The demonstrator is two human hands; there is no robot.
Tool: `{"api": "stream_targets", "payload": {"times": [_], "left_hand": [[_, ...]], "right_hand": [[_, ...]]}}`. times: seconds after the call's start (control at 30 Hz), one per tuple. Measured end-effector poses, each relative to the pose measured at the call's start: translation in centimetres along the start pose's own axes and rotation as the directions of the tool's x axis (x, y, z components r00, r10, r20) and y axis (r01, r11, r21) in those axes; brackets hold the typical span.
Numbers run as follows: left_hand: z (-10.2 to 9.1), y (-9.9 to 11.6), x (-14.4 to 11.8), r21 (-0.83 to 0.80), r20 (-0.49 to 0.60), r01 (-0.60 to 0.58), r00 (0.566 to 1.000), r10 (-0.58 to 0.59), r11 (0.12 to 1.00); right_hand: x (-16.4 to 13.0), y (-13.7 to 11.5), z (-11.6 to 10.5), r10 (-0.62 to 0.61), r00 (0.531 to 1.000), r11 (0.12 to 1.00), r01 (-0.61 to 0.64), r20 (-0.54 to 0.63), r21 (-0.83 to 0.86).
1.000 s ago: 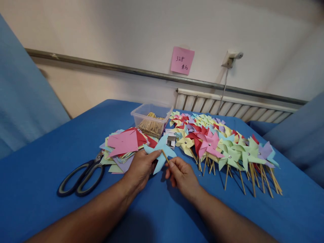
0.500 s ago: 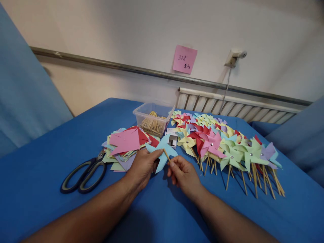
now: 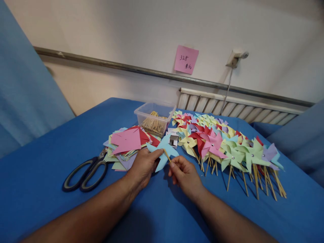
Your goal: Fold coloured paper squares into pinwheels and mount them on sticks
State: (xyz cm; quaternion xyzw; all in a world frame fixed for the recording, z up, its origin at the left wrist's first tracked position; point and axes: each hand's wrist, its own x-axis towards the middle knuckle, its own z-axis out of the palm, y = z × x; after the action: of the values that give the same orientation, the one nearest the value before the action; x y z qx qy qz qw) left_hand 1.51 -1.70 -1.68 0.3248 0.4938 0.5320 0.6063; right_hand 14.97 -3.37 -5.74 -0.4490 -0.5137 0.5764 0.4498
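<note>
Pinching a stick (image 3: 166, 155), right hand (image 3: 184, 175) meets left hand's (image 3: 143, 167) pinwheel (image 3: 163, 151).

Cream wall (image 3: 126, 30) (pink note (image 3: 186, 59) stuck on), radiator (image 3: 235, 109) below.

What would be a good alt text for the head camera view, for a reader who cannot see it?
Over a blue table, the left hand holds a light blue paper pinwheel while the right hand pinches its wooden stick. Finished pinwheels lie to the right; cut paper, scissors and a tub of sticks are to the left.
</note>
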Motion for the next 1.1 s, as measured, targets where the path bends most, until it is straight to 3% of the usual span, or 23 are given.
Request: {"api": "stream_targets", "payload": {"times": [0.5, 1.1], "left_hand": [[0.06, -0.12, -0.01, 0.013, -0.013, 0.005, 1.0, -0.005, 1.0], [-0.2, -0.33, 0.36, 0.046, -0.003, -0.017, 1.0, 0.017, 0.999]], "right_hand": [[-0.13, 0.14, 0.17, 0.036, 0.999, 0.999, -0.036, -0.013, 0.005], [-0.27, 0.04, 0.16, -0.011, 0.999, 1.0, 0.01, -0.036, -0.026]]}}
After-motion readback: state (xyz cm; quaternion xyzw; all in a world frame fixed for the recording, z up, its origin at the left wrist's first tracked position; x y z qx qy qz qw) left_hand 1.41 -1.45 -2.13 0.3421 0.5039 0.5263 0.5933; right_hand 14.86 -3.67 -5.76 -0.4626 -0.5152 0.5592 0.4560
